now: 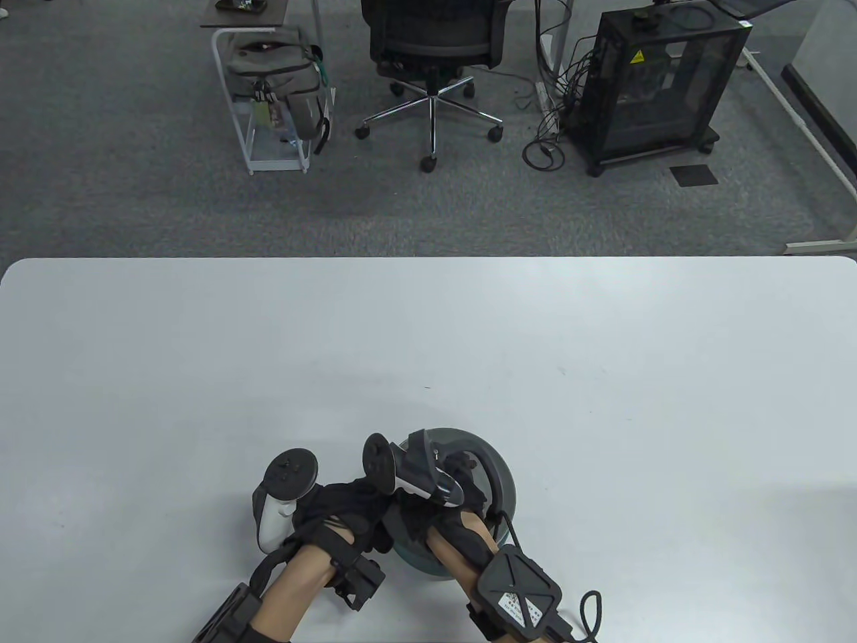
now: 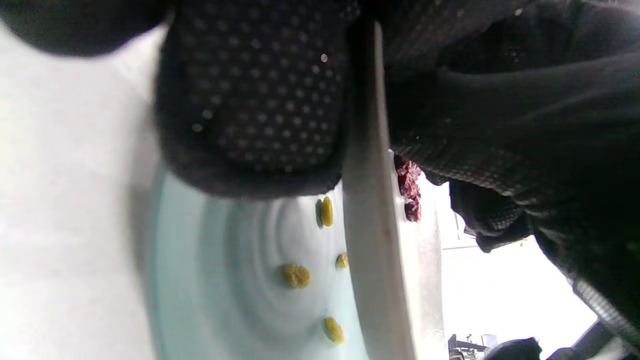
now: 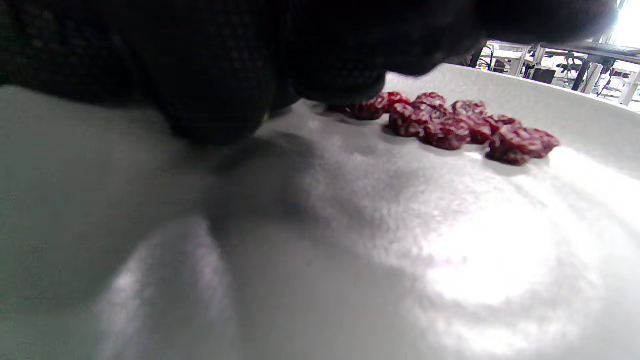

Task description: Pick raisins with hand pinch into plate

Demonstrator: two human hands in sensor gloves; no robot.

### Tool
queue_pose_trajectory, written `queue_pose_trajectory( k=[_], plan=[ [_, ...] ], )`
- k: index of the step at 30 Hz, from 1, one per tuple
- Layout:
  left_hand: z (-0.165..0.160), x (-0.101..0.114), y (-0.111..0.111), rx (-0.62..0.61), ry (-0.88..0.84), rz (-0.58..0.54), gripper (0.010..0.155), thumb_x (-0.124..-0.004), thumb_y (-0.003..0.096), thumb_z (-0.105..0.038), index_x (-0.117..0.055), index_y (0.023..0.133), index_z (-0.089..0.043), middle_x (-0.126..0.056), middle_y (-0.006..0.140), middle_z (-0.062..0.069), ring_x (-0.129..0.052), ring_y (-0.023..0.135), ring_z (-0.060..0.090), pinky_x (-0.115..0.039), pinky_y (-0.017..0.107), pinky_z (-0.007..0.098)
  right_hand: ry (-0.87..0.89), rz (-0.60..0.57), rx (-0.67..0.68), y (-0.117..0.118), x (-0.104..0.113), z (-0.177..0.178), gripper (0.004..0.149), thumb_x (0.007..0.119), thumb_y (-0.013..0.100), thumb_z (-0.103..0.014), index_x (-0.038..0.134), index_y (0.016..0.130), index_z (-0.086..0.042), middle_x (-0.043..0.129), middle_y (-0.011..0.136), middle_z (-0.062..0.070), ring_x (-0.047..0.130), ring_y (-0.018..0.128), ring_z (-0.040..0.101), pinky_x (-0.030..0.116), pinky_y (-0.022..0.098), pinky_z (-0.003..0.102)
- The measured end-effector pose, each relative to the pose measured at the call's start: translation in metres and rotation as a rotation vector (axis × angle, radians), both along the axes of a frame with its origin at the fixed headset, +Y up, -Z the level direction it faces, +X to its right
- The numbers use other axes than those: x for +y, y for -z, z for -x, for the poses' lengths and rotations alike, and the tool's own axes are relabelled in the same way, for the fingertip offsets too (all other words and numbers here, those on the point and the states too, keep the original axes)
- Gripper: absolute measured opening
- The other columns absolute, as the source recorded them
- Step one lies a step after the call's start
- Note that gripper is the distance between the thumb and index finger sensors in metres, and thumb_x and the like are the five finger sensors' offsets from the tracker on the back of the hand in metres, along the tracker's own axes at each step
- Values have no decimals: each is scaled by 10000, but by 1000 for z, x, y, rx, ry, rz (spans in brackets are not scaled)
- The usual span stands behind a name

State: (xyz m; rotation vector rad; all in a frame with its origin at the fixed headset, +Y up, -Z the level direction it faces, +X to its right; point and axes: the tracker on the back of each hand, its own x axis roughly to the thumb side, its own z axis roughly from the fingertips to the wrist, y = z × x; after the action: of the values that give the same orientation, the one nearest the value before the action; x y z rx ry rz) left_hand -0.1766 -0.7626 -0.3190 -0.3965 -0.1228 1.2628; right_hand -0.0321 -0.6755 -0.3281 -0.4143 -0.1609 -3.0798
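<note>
A grey-white plate (image 1: 501,479) lies at the table's near edge, mostly under both hands. In the right wrist view it (image 3: 550,115) holds several dark red raisins (image 3: 450,125). My right hand (image 1: 462,499) is down in it; its fingertips (image 3: 220,110) are bunched together on the plate's floor just left of the raisins, and anything between them is hidden. A pale blue-green plate (image 2: 210,280) with several yellow raisins (image 2: 296,275) lies beside the white plate's rim (image 2: 372,250). My left hand (image 1: 341,502) hangs over that plate, one fingertip pad (image 2: 260,100) close to the rim.
The white table (image 1: 428,348) stretches wide beyond the plates. Behind it on the grey carpet stand an office chair (image 1: 432,60), a white rack with a grey backpack (image 1: 278,74) and a black cabinet on wheels (image 1: 659,87).
</note>
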Motion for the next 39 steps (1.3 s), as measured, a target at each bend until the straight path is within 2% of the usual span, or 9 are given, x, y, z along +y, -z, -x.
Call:
queue_pose_trajectory(
  k=[8, 14, 24, 31, 39],
  plan=[
    [2, 0, 2, 11, 5, -2, 537, -765, 487, -271, -721, 840, 132, -1077, 597, 199, -1089, 211, 238, -853, 179, 413, 14, -35, 3, 0, 0, 2, 461, 991, 381, -382, 902, 813, -246, 993, 581, 45, 950, 298, 185, 856, 281, 388],
    [4, 1, 2, 21, -3, -3, 537, -766, 486, -273, -727, 837, 131, -1080, 591, 198, -1092, 194, 239, -855, 176, 411, 31, -57, 48, 1, 0, 5, 462, 992, 387, -360, 914, 800, -168, 1008, 562, 48, 960, 286, 188, 863, 273, 391],
    [6, 3, 3, 25, 15, -7, 535, -765, 485, -271, -734, 839, 129, -1084, 584, 200, -1088, 188, 242, -853, 175, 411, -27, -37, 87, 0, -4, 10, 459, 912, 433, -347, 861, 835, -133, 985, 601, 55, 956, 314, 192, 857, 291, 393],
    [8, 4, 3, 47, 24, -20, 527, -766, 484, -272, -746, 838, 118, -1088, 576, 191, -1083, 177, 238, -854, 174, 404, -3, -79, 98, -1, -2, 12, 482, 961, 399, -355, 892, 809, -111, 1007, 574, 69, 970, 292, 209, 860, 268, 406],
    [8, 4, 3, 55, 24, -6, 523, -772, 481, -273, -763, 824, 123, -1098, 563, 192, -1087, 163, 235, -857, 161, 403, -119, -80, 144, -2, -7, 19, 477, 888, 432, -378, 848, 826, -112, 984, 593, 50, 967, 307, 176, 865, 274, 375]
  ],
)
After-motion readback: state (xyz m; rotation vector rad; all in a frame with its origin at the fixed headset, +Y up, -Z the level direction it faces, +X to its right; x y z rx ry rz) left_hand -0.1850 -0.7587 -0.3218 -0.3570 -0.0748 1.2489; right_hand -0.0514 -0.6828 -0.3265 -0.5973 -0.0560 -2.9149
